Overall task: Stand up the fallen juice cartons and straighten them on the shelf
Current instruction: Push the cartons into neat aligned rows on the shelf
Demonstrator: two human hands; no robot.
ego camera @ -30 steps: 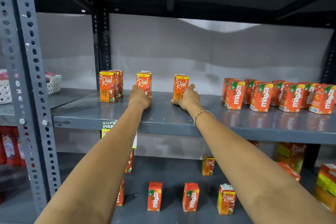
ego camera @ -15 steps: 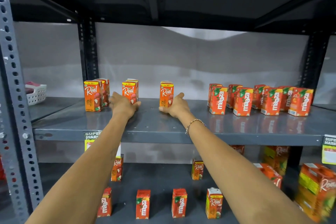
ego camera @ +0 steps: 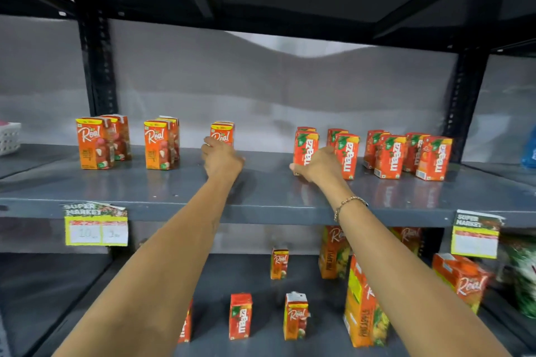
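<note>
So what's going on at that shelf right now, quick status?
Left hand on the third Real carton. Right hand at the leftmost Maaza carton. Both cartons upright on the middle shelf. Nothing blocking.

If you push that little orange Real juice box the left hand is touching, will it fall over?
Probably, if pushed high up: the small orange Real juice carton stands tall on a narrow base, so it looks tippy. Pushed low, it would likely slide, since the grey metal shelf looks smooth and shiny. Its flat sides mean it shouldn't roll.
</note>
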